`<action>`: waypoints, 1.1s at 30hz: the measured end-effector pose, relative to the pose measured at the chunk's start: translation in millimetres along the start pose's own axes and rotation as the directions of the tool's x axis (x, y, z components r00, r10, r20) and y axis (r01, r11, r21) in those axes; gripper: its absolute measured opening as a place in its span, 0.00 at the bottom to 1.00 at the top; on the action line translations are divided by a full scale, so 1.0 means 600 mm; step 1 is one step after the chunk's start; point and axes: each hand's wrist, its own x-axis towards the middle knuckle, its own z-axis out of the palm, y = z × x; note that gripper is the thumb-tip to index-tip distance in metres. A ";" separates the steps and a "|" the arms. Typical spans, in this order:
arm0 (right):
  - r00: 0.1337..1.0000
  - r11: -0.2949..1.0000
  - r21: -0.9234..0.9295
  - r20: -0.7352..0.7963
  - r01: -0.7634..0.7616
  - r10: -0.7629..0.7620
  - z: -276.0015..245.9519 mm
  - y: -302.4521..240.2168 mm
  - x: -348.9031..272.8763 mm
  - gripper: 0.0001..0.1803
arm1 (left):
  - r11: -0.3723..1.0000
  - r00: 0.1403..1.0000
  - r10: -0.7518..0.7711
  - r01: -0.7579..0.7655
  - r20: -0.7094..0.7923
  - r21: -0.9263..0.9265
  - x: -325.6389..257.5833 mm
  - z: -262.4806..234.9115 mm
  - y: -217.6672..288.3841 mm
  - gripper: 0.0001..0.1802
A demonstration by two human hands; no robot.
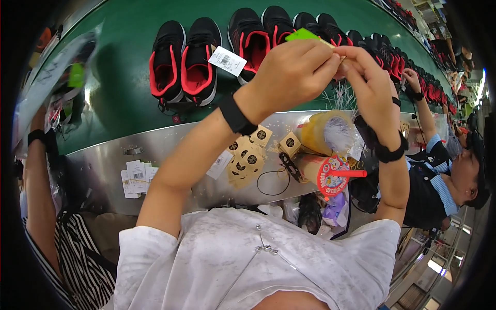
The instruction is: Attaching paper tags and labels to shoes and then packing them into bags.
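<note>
Fingers (359,55) of left hand (292,75) and right hand (369,88) pinch together beside green tag (301,34), contents indeterminable; white barcode label (227,61) lies left.

Grn tag (301,34): bright, flat, angular, tilted; held up in L hand (294,70), lower pt. hid. Sm. tan piece (326,43) adj., mostly hid.

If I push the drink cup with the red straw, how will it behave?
The cup could tip, as it seems to narrow below its printed lid. The long straw juts past the lid's edge, so snagging it would likely drag the cup over.
</note>
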 end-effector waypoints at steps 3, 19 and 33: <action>0.994 0.901 0.420 0.060 -0.105 0.087 0.000 0.016 0.022 0.10 | 0.983 0.983 0.158 -0.165 0.092 0.083 0.015 -0.005 -0.028 0.13; 0.916 0.679 -0.638 0.107 0.362 -0.388 0.049 0.072 0.102 0.07 | 0.990 0.942 -0.132 0.143 0.309 -0.015 -0.029 0.037 -0.099 0.05; 0.887 0.937 0.203 0.427 -0.283 0.175 0.080 0.201 0.151 0.08 | 0.538 0.558 -0.680 0.820 0.475 -0.193 -0.089 0.077 -0.262 0.17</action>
